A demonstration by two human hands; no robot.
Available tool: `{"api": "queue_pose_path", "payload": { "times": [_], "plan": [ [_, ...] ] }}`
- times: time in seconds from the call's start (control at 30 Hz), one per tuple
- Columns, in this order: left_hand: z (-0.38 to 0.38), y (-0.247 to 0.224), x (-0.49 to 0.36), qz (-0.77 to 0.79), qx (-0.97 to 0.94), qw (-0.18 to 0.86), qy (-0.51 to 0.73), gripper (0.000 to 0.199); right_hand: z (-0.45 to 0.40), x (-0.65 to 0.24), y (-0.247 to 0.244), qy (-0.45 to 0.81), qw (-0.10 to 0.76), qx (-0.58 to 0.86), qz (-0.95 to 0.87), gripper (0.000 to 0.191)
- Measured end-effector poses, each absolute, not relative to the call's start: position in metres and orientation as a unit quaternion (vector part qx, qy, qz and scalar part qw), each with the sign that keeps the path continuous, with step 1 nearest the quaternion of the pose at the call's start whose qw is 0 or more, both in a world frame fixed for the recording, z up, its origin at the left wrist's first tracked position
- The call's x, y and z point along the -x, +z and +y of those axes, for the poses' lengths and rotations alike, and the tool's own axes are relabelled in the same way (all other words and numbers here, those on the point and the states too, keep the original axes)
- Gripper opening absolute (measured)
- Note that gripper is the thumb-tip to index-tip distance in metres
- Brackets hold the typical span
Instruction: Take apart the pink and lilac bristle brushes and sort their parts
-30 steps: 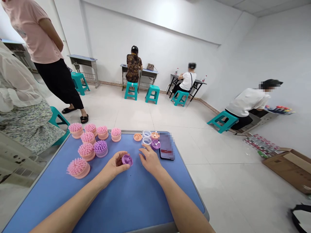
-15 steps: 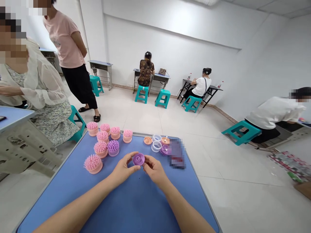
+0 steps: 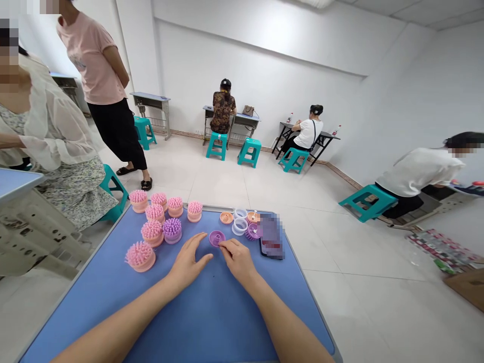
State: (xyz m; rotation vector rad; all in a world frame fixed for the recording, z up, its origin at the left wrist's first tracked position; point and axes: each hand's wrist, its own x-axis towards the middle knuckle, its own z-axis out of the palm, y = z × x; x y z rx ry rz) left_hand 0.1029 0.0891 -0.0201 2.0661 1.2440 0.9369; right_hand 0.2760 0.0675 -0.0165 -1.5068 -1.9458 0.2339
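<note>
A small purple round plastic cap [image 3: 217, 238], hollow side up with a stub in its middle, is pinched at its right edge by my right hand [image 3: 238, 257]. To its left, my left hand [image 3: 189, 259] is apart from the cap, thumb and fingers spread with nothing between them. Left of my hands stand several pink bristled scalp brushes [image 3: 140, 256] and one purple bristled brush [image 3: 173, 230]. Beyond my right hand lie clear white rings [image 3: 239, 226], an orange cap [image 3: 226, 218] and a purple bristled part [image 3: 253, 231].
A phone [image 3: 271, 237] lies at the right side of the blue table [image 3: 196, 317]. One person sits close by at the left, and another stands behind. Others sit on teal stools [image 3: 368, 201] farther off. Wrapped bottles [image 3: 446, 247] are on the floor at right.
My left hand has let go of the purple cap and opened beside it. The right hand still holds the cap, which is tipped differently. The view has shifted slightly.
</note>
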Motion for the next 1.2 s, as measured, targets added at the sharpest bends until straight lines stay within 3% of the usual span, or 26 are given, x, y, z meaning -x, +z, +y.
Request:
{"api": "queue_pose_path", "payload": {
  "times": [0.33, 0.67, 0.9, 1.2],
  "plan": [
    [0.092, -0.025, -0.101, 0.441, -0.802, 0.221, 0.336, 0.033, 0.082, -0.282, -0.024, 0.048, 0.292, 0.653, -0.697, 0.022],
    [0.077, 0.0, -0.097, 0.356, -0.849, 0.006, 0.391, 0.024, 0.076, -0.275, -0.027, 0.094, 0.304, 0.553, -0.77, 0.023],
    [0.087, 0.02, -0.077, 0.454, -0.791, -0.154, 0.38, 0.024, 0.079, -0.276, -0.034, 0.097, 0.31, 0.568, -0.756, 0.025],
    [0.1, 0.026, -0.058, 0.579, -0.758, -0.115, 0.278, 0.034, 0.079, -0.276, -0.035, 0.109, 0.341, 0.571, -0.739, 0.025]
  ]
}}
